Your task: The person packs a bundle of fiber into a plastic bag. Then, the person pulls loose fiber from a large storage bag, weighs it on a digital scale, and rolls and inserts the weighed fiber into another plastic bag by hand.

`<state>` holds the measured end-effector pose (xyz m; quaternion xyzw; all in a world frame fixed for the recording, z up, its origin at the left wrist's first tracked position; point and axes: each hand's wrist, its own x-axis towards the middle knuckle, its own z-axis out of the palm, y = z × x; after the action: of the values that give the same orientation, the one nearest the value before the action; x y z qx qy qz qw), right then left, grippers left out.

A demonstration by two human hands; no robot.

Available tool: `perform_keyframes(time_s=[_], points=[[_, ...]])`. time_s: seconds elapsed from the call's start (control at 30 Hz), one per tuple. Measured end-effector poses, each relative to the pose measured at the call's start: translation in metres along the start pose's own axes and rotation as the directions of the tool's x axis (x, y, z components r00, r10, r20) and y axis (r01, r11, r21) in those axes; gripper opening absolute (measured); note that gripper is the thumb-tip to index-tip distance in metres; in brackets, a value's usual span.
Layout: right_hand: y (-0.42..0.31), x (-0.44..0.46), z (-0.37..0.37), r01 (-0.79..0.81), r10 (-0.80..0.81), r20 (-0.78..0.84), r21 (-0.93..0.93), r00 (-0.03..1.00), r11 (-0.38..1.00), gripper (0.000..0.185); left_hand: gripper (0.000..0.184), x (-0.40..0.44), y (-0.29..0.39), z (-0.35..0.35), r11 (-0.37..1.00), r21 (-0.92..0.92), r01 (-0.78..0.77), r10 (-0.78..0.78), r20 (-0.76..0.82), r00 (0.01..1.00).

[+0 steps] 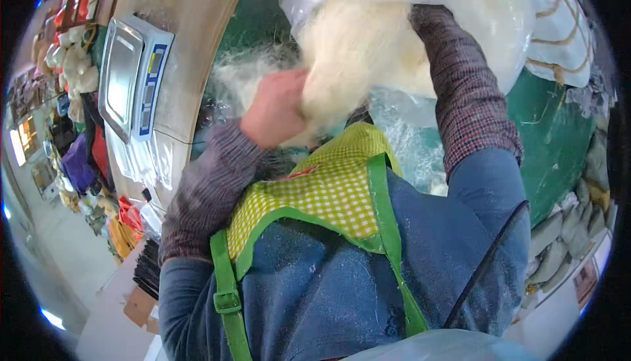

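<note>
A large mass of cream, fluffy fibre [348,52] spills from the mouth of a clear plastic bag [490,16]. My left hand [275,108] is closed on the left edge of this fibre, slightly blurred. My right arm, in a checked sleeve cover [463,78], reaches into the bag opening. The right hand itself is hidden behind fibre and plastic, so its fingers do not show. Loose wisps of fibre [250,72] lie to the left of my left hand.
A flat-topped digital scale [131,78] stands on the wooden table [197,6] at left. White sacks with rope [559,26] are at upper right, above a green floor [552,144]. Clear plastic [411,137] lies near my apron. Bundled goods [79,65] line the far left.
</note>
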<state>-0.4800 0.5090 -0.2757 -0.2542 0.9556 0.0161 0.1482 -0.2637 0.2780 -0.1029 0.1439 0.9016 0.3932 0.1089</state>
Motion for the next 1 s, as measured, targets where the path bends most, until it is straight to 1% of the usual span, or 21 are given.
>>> perform_keyframes(time_s=[0.07,0.2,0.27,0.3,0.33,0.37,0.43,0.47,0.53,0.57,0.6,0.63,0.67,0.7,0.77,0.83,0.87,0.9,0.93,0.97,1.0], points=[[0.007,0.018,-0.003,0.033,-0.033,0.012,-0.019,0.999,0.999,0.053,0.03,-0.024,-0.002,-0.018,0.995,-0.096,0.035,-0.036,-0.003,0.999],[0.035,0.012,0.0,0.116,-0.114,0.036,-0.067,0.993,0.991,0.053,0.034,-0.084,-0.002,-0.046,0.972,-0.042,0.232,-0.23,0.056,0.972],[0.053,0.03,0.006,0.15,-0.147,0.035,-0.089,0.989,0.985,0.053,0.034,-0.119,0.001,-0.062,0.927,-0.236,0.291,-0.301,-0.008,0.953],[0.059,0.026,0.006,0.163,-0.16,0.039,-0.1,0.986,0.982,0.052,0.034,-0.14,0.006,-0.069,0.757,-0.403,0.515,-0.561,0.005,0.828],[0.064,0.028,0.006,0.176,-0.173,0.044,-0.11,0.984,0.978,0.052,0.035,-0.156,0.01,-0.074,0.507,-0.547,0.667,-0.767,0.067,0.638],[0.063,0.027,0.005,0.191,-0.186,0.048,-0.122,0.981,0.974,0.052,0.035,-0.165,0.007,-0.076,0.496,-0.55,0.672,-0.775,0.069,0.628],[0.055,0.018,0.0,0.208,-0.202,0.054,-0.148,0.978,0.967,0.052,0.033,-0.179,0.0,-0.08,0.821,-0.208,0.532,-0.552,-0.055,0.832],[0.05,0.016,-0.005,0.213,-0.208,0.046,-0.169,0.977,0.962,0.052,0.033,-0.183,-0.004,-0.082,0.916,-0.011,0.4,-0.4,-0.079,0.913],[0.028,-0.058,-0.033,0.218,-0.217,0.029,-0.219,0.976,0.951,0.051,0.032,-0.158,0.005,-0.082,0.947,0.042,0.319,-0.315,-0.085,0.945],[0.0,-0.011,-0.031,0.217,-0.219,0.02,-0.248,0.976,0.944,0.051,0.03,-0.148,0.007,-0.082,0.967,0.098,0.237,-0.23,-0.077,0.97],[0.004,-0.066,-0.044,0.214,-0.22,0.011,-0.277,0.976,0.937,0.051,0.03,-0.149,0.001,-0.081,0.97,0.094,0.226,-0.218,-0.088,0.972],[0.005,-0.072,-0.046,0.21,-0.219,0.003,-0.304,0.976,0.929,0.051,0.029,-0.152,-0.006,-0.079,0.979,0.141,0.147,-0.138,-0.067,0.988],[-0.01,-0.097,-0.07,0.286,-0.287,-0.018,-0.041,0.958,0.957,0.052,0.028,-0.154,-0.011,-0.08,0.98,0.19,0.064,-0.057,-0.042,0.997],[-0.035,-0.126,-0.097,0.352,-0.348,-0.058,0.222,0.936,0.909,0.054,0.028,-0.151,-0.012,-0.082,0.98,0.191,0.053,-0.044,-0.051,0.998],[-0.097,-0.164,-0.143,0.611,-0.425,-0.481,0.346,0.767,0.712,0.056,0.027,-0.141,-0.002,-0.079,0.981,0.15,-0.12,0.123,-0.01,0.992],[-0.122,-0.16,-0.142,0.719,-0.545,-0.569,0.122,0.615,0.684,0.056,0.025,-0.124,0.011,-0.073,0.972,-0.019,-0.233,0.233,-0.005,0.972],[-0.126,-0.136,-0.114,0.782,-0.605,-0.518,0.246,0.605,0.572,0.055,0.025,-0.117,0.007,-0.058,0.769,-0.634,0.088,-0.1,0.017,0.995],[-0.134,-0.121,-0.09,0.816,-0.663,-0.476,0.367,0.578,0.447,0.054,0.026,-0.108,0.004,-0.047,0.157,-0.938,0.308,-0.335,0.243,0.91],[-0.127,-0.122,-0.066,0.669,-0.489,-0.473,0.632,0.732,0.39,0.052,0.031,-0.093,0.0,-0.046,0.791,-0.611,-0.01,-0.041,-0.07,0.997],[-0.116,-0.126,-0.06,0.485,-0.308,-0.405,0.837,0.861,0.255,0.049,0.036,-0.078,0.0,-0.046,0.918,0.063,-0.391,0.396,-0.122,0.91],[-0.09,-0.127,-0.066,0.495,-0.29,-0.421,0.826,0.86,0.268,0.049,0.036,-0.07,0.005,-0.044,0.906,0.071,-0.417,0.423,-0.115,0.899]])
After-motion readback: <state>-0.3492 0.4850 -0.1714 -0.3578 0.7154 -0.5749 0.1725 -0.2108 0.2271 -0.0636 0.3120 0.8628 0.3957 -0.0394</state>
